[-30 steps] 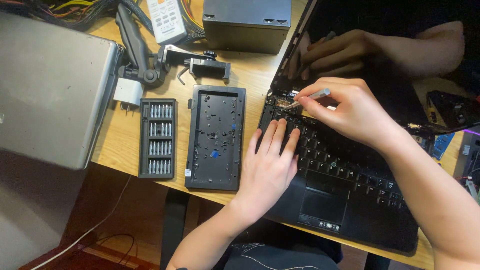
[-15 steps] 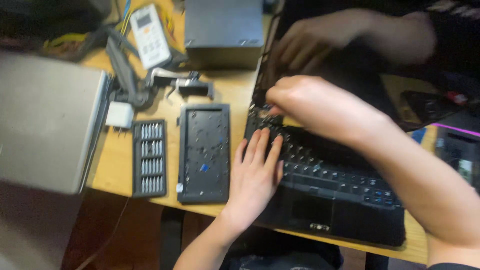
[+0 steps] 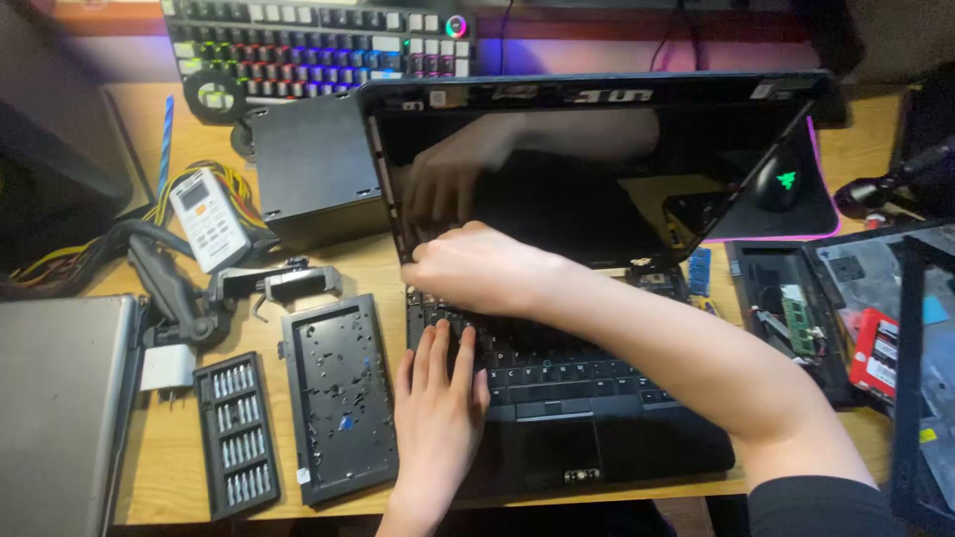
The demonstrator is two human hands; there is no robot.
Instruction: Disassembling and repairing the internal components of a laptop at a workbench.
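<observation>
A black laptop [image 3: 567, 438] lies open on the wooden desk, its dark screen [image 3: 597, 169] tilted back. My left hand [image 3: 438, 403] rests flat on the left side of its keyboard [image 3: 577, 373], fingers stretched out and holding nothing. My right hand [image 3: 473, 267] reaches across to the keyboard's upper left corner by the hinge, knuckles up and fingers curled down. The silver screwdriver it held a second ago is hidden under those fingers. The screen reflects the hand.
Left of the laptop lie a black perforated panel [image 3: 340, 398] and a case of screwdriver bits [image 3: 236, 433]. Behind them are a clamp [image 3: 288, 283], a white remote [image 3: 207, 219], a black box [image 3: 313, 169] and a lit keyboard [image 3: 318, 45]. Opened computer parts [image 3: 796, 318] lie right.
The view has swung upward, showing more of the desk's back. My right hand moved left to the keyboard's upper left corner and now covers the screwdriver. My left hand stayed on the keys.
</observation>
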